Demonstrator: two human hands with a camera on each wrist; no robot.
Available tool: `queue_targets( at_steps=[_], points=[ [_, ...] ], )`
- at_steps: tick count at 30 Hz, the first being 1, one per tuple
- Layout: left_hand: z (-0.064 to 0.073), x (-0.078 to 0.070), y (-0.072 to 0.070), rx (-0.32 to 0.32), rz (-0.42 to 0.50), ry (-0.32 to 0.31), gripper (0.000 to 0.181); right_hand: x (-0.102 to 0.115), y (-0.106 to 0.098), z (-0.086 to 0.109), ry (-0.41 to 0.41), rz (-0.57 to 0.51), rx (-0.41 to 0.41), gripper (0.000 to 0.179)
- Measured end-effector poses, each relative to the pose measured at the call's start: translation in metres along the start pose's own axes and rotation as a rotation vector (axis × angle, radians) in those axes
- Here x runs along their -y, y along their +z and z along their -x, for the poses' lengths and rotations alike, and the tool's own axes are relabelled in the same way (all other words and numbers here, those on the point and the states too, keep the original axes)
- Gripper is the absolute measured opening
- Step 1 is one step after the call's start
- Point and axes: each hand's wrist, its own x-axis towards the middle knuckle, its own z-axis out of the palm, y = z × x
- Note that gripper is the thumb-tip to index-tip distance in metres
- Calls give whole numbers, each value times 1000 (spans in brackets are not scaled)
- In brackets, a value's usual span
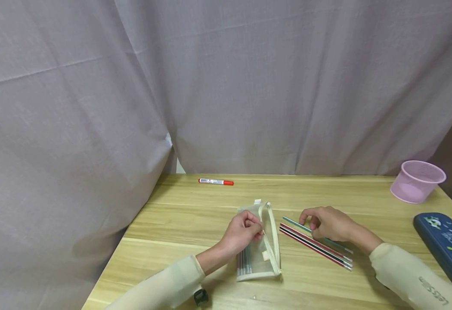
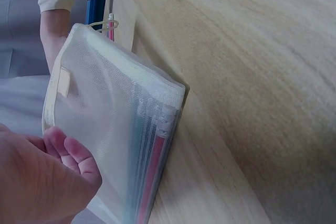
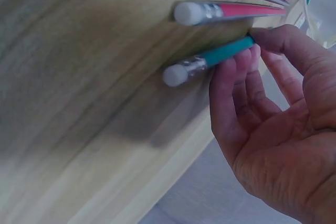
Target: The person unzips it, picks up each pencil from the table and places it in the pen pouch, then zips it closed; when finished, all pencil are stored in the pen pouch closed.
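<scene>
On our table (image 1: 152,258), the zip pouch (image 1: 261,263) lies with a row of pencils (image 1: 244,260) inside, along its left side. Just right of it we have the loose pencils (image 1: 316,246). Behind the pouch, to the left, lies a marker (image 1: 216,182); at far right, a pen holder (image 1: 413,187) (behind the pencil case (image 1: 441,247)). A curtain (image 1: 249,94) hangs behind the table.

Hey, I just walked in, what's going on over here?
A person's hands are busy with pencils and a pouch. The left hand holds the edge of a cream, see-through mesh zip pouch, which is open and has some pencils inside. The right hand pinches a slim teal pencil with a white eraser. Next to it, a few red and black pencils lie on the light wooden table, outside the pouch.
</scene>
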Motion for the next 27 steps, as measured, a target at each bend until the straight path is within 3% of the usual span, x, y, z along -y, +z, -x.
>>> queue_targets(
  at_steps=[6, 11, 16, 21, 27],
  points=[
    [0, -1, 1, -14, 9, 0, 11, 3, -6, 4, -23, -17, -58, 48],
    [2, -2, 0, -16, 0, -2, 9, 22, -9, 6, -73, -116, -210, 51],
    [3, -2, 0, -15, -4, 0, 9, 47, -5, 6, -95, -407, -343, 49],
    [3, -2, -1, -16, -6, 2, 9, 66, 5, 7, -76, -724, -389, 47],
    [3, -2, -1, -12, -4, 2, 10, 79, 20, 5, -36, -996, -444, 45]
  ],
)
